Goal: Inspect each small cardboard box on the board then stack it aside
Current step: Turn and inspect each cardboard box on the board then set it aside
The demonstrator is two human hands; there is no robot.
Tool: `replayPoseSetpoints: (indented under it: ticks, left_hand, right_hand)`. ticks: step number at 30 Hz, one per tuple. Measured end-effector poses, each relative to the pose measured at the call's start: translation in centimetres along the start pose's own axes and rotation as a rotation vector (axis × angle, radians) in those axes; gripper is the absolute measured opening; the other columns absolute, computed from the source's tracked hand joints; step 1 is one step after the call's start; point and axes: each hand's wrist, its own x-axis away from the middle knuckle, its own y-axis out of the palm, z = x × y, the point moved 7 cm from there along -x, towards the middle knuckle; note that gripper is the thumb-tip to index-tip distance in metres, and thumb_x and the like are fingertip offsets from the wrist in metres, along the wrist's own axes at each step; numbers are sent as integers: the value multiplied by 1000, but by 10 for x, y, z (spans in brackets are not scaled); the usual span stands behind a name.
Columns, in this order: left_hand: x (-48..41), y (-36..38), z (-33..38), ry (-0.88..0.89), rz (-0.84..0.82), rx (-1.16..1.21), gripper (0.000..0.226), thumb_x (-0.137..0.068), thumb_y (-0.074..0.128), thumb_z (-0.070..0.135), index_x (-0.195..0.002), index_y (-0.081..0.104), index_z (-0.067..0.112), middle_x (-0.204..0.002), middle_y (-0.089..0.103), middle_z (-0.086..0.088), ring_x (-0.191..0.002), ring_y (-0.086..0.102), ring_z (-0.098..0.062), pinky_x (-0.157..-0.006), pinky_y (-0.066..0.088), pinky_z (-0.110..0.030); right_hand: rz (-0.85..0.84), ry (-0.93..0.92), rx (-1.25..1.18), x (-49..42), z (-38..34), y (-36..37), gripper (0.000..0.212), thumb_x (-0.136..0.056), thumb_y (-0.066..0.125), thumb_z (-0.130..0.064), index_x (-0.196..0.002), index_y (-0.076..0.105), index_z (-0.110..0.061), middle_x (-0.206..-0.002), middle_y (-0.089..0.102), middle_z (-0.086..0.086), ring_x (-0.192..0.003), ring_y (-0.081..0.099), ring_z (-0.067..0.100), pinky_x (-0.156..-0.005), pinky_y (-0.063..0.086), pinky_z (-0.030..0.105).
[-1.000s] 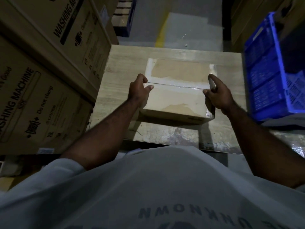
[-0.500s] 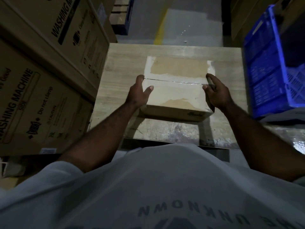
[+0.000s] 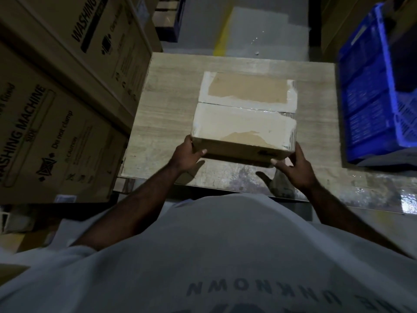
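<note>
The small cardboard box (image 3: 244, 116) is on the board (image 3: 162, 105), grasped at its near corners by the left hand (image 3: 188, 154) and right hand (image 3: 295, 168), apparently tilted up for inspection; dim light prevents certainty.

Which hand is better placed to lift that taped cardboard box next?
Neither clearly: left hand and right hand each grip a near corner of the taped brown cardboard box, so both probably lift together.
</note>
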Motion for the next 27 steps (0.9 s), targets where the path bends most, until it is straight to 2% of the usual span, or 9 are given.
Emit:
replayPoseSetpoints:
  ticks: [2, 4, 7, 11, 14, 17, 19, 24, 27]
  left_hand:
    - [-2, 2, 0, 1, -12, -10, 48, -96, 73, 29, -131, 49, 5, -132, 64, -14, -121, 62, -31, -91, 46, -29]
    - [-5, 3, -2, -5, -13, -29, 50, -98, 70, 32, -133, 48, 4, -135, 63, -16, -122, 61, -33, -94, 48, -32]
    - [-4, -1, 3, 20, 24, -21, 47, -101, 64, 38, -131, 52, 5, -130, 66, -16, -118, 64, -32, -97, 52, -37]
    - [3, -24, 39, 203, 179, 72, 32, -104, 59, 34, -129, 62, 13, -123, 70, -1, -116, 65, -21, -98, 53, -35]
    - [4, -45, 69, 300, 245, 111, 41, -105, 57, 38, -140, 59, 17, -127, 69, 6, -114, 64, -10, -95, 55, -28]
    - [4, -65, 95, 300, 326, 175, 47, -105, 54, 41, -147, 54, 20, -123, 70, 6, -108, 65, -7, -85, 54, -17]
    - [4, -78, 108, 262, 401, 223, 43, -106, 51, 44, -143, 59, 24, -119, 70, 7, -105, 66, -9, -83, 53, -19]
    - [-7, -89, 107, 138, 423, 343, 38, -106, 49, 44, -136, 64, 24, -115, 71, 7, -102, 67, -10, -77, 52, -22]
    - [-13, -86, 100, 112, 394, 326, 39, -105, 53, 42, -138, 62, 25, -119, 69, 6, -108, 66, -16, -88, 53, -29]
  right_hand:
    - [20, -23, 59, -4, -10, 1, 87, -88, 83, -35, -159, 34, -24, -136, 59, -11, -126, 59, 10, -103, 48, 31]
    - [67, -14, 99, -9, -16, 1, 77, -90, 82, -29, -155, 41, -19, -126, 64, -8, -118, 64, 16, -97, 50, 31]
    - [135, -29, 95, -10, -23, -2, 70, -89, 83, -32, -149, 50, -20, -120, 69, -7, -114, 69, 19, -97, 56, 38]
    - [295, -83, 78, -7, -54, -23, 50, -89, 80, -44, -131, 65, -20, -109, 71, -8, -105, 71, 19, -93, 58, 41]
    - [403, -161, 27, -9, -88, -45, 49, -89, 73, -57, -125, 68, -24, -109, 75, -8, -102, 73, 14, -89, 61, 48]
    - [433, -232, 11, -10, -124, -59, 47, -95, 65, -55, -129, 66, -22, -117, 75, -4, -104, 73, 8, -83, 65, 44]
    - [431, -271, 22, -10, -146, -63, 38, -98, 62, -49, -129, 64, -26, -118, 75, -5, -105, 73, 6, -82, 65, 39]
    - [443, -272, 73, -15, -167, -58, 20, -102, 63, -37, -121, 61, -38, -93, 71, -20, -93, 73, -2, -80, 65, 33]
    - [438, -234, 72, -22, -162, -53, 18, -102, 63, -38, -119, 61, -42, -94, 71, -19, -94, 73, 1, -82, 65, 39]
